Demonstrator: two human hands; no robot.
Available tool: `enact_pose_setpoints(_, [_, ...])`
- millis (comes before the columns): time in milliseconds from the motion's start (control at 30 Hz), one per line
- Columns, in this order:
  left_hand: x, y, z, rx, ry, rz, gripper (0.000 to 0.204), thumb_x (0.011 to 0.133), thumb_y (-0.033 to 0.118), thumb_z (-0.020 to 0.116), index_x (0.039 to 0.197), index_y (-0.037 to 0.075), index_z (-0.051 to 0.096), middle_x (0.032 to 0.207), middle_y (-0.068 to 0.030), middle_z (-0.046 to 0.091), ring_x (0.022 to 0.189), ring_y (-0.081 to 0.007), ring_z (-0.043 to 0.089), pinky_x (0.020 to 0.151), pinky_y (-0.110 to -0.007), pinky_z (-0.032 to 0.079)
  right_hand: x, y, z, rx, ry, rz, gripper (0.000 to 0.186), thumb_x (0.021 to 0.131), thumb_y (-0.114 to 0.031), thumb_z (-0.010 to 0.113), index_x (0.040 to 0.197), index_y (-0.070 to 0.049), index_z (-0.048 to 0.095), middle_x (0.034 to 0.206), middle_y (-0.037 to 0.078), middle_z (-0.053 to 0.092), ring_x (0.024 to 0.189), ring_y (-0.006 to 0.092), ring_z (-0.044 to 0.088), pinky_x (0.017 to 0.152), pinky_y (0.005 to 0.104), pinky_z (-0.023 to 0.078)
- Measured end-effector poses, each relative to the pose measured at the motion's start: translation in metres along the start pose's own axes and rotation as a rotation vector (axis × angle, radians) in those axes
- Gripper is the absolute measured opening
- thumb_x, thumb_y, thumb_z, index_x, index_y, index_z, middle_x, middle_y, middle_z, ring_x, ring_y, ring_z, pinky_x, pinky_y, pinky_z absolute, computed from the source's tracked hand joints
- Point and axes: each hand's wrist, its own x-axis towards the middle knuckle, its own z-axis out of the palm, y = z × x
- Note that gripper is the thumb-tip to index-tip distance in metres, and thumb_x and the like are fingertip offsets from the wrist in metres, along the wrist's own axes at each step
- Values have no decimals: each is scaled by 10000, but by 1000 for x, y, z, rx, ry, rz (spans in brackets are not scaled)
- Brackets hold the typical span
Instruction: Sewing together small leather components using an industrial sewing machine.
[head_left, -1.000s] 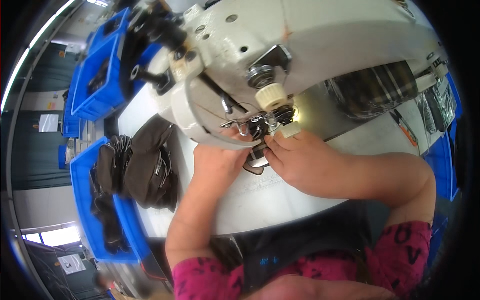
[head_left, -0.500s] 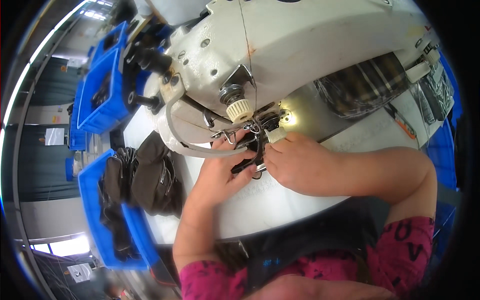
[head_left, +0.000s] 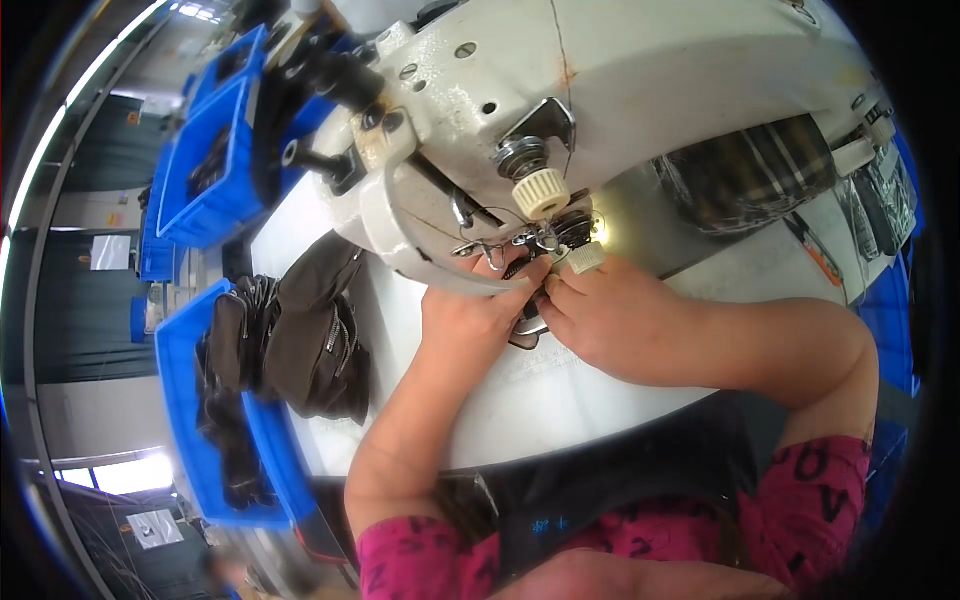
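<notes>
A cream sewing machine (head_left: 660,70) arches over both hands, with its lit needle area low at the centre. My left hand (head_left: 472,315) reaches under the curved white guard, thumb and fingers closed on a small dark zippered piece (head_left: 530,310), partly hidden by the guard and fingers. My right hand (head_left: 615,315) is beside it on the right, its curled fingertips pinching the same piece just below a ribbed pale knob (head_left: 586,257). The exact grip of both hands at the needle is partly obscured.
Dark zippered bags (head_left: 310,360) lie at the left over a blue bin (head_left: 185,420); more blue bins (head_left: 210,200) stand behind. At the right are wrapped plaid fabric (head_left: 745,175), orange-handled snips (head_left: 815,250) and plastic packets (head_left: 870,210) on the white table (head_left: 560,410).
Since half a second ago my left hand has moved up and right, its thumb now closer to the needle and my right fingers. The view has shifted slightly.
</notes>
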Motion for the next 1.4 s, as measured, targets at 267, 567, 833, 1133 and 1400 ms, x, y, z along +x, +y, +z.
enact_pose_setpoints(267, [-6, -9, 7, 23, -10, -44, 327, 755, 118, 755, 1073, 192, 768, 993, 5, 704, 854, -204, 697, 652, -350, 554, 1, -5, -4, -43, 21, -14, 206, 808, -170, 648, 941, -34, 727, 950, 51, 685, 921, 211, 595, 723, 335, 461])
enact_pose_setpoints(567, [-3, -9, 9, -88, 111, 24, 321, 657, 72, 826, 965, 101, 739, 966, -2, 697, 790, -227, 670, 628, -346, 508, -2, -10, -3, -35, 14, -26, 275, 787, -143, 651, 961, 57, 721, 996, 180, 699, 954, 270, 633, 701, 329, 497])
enact_pose_setpoints(833, [-2, 4, 2, -129, -34, 30, 332, 654, 22, 788, 975, 80, 725, 991, -22, 692, 806, -233, 655, 630, -334, 551, -3, -10, -7, -65, -20, -55, 280, 727, -155, 670, 902, 57, 725, 913, 196, 710, 863, 268, 633, 654, 332, 484])
enact_pose_setpoints(1133, [-3, 8, 2, -161, -47, 16, 370, 643, 25, 745, 1008, 77, 709, 1028, -22, 682, 834, -240, 646, 636, -336, 548, -2, -12, -7, -101, 35, -63, 270, 777, -151, 650, 928, 64, 712, 928, 213, 704, 872, 291, 634, 676, 339, 483])
enact_pose_setpoints(1400, [-7, 0, 14, -91, -145, -57, 395, 700, 110, 729, 1094, 91, 724, 1154, -49, 714, 1011, -275, 663, 887, -379, 564, 0, -12, -1, -47, 51, 16, 276, 807, -142, 637, 985, 64, 681, 950, 182, 673, 905, 286, 613, 702, 354, 470])
